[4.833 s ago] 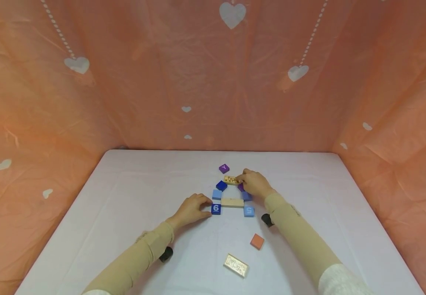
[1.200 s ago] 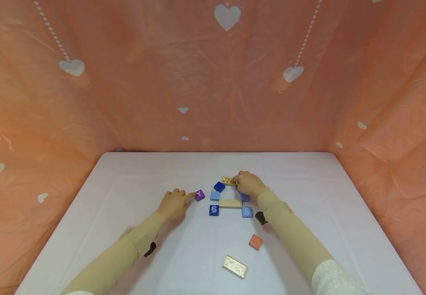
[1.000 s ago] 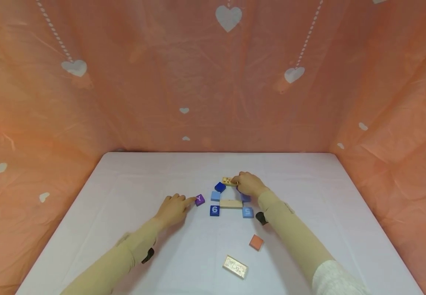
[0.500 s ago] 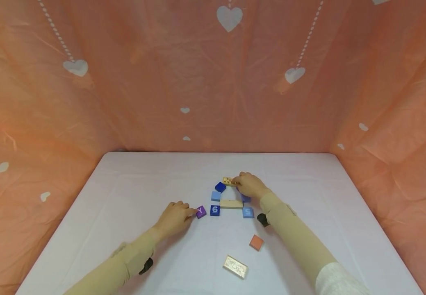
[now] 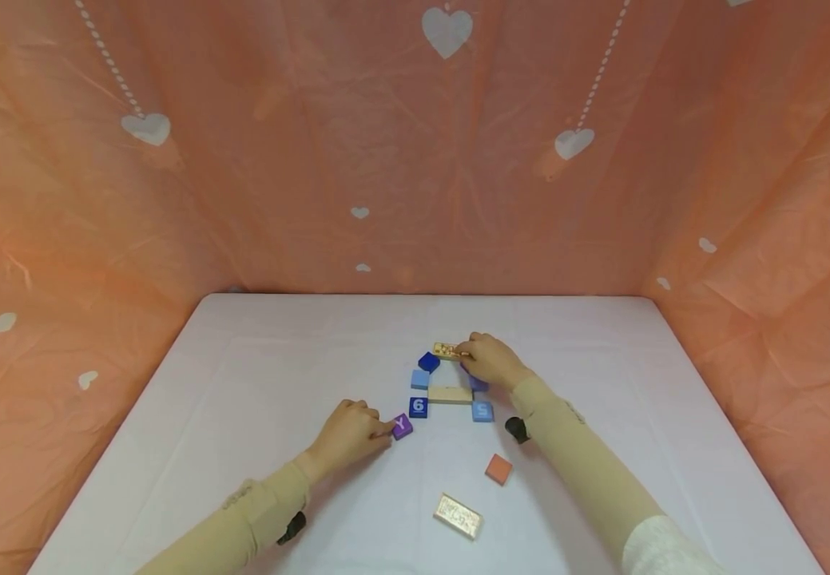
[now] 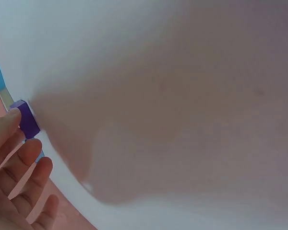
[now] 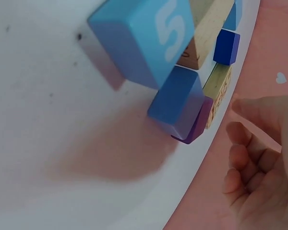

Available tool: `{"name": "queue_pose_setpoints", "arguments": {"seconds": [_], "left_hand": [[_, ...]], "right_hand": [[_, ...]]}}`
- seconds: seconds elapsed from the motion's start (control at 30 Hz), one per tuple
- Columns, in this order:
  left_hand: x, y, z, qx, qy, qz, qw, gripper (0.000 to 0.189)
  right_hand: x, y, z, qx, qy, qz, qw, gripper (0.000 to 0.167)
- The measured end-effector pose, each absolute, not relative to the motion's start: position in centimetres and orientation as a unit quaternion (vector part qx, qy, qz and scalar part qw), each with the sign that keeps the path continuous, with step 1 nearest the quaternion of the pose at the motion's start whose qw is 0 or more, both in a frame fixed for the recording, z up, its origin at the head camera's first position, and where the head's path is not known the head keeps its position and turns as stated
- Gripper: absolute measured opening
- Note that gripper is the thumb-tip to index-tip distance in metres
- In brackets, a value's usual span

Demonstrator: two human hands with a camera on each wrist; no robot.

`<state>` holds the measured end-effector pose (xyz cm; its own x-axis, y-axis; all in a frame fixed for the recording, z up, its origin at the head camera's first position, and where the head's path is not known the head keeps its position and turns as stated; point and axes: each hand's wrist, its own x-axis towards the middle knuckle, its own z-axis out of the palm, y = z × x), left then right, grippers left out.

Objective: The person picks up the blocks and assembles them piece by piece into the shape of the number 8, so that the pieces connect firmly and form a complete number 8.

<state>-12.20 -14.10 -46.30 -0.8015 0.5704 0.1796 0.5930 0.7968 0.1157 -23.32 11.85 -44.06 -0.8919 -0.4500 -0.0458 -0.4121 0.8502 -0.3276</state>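
Note:
In the head view, my left hand (image 5: 350, 431) is low over the tablecloth, thumb and index finger at the left side of a purple letter Y block (image 5: 402, 426). The left wrist view shows the thumb on that purple block (image 6: 29, 120), the other fingers loosely bent below. My right hand (image 5: 492, 358) overlaps the right end of a gold block (image 5: 446, 350) in the head view. From the right wrist view its fingers are loosely bent with nothing between them, beside the gold block (image 7: 219, 96). A purple block (image 7: 198, 125) there is mostly hidden behind a blue one.
A dark blue 6 block (image 5: 418, 407), light blue block (image 5: 420, 379), dark blue block (image 5: 429, 362), wooden bar (image 5: 450, 395) and light blue 5 block (image 5: 482, 411) form an arch-like outline. Nearer are an orange block (image 5: 498, 469) and a pale gold block (image 5: 458, 517).
The purple Y block was at the back, beyond the gold block. My left hand has brought it left, then nearer, and now slightly right, below the 6 block. My right hand has stayed by the gold block.

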Motion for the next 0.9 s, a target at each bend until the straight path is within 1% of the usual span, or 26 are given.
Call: {"name": "queue_pose_setpoints", "arguments": {"seconds": [0.17,0.63,0.9], "left_hand": [[-12.1,-13.5,-46.2,-0.312,-0.945,-0.077,0.062,0.019],[-12.4,-12.3,-46.3,-0.316,-0.944,-0.055,0.079,0.017],[-12.6,-11.6,-46.6,-0.317,-0.943,-0.056,0.081,0.016]], "right_hand": [[-23.3,12.0,-44.1,-0.226,0.959,-0.161,0.055,0.025],[-23.0,12.3,-44.1,-0.229,0.957,-0.173,0.045,0.024],[-23.0,12.1,-44.0,-0.219,0.959,-0.174,0.055,0.025]]}}
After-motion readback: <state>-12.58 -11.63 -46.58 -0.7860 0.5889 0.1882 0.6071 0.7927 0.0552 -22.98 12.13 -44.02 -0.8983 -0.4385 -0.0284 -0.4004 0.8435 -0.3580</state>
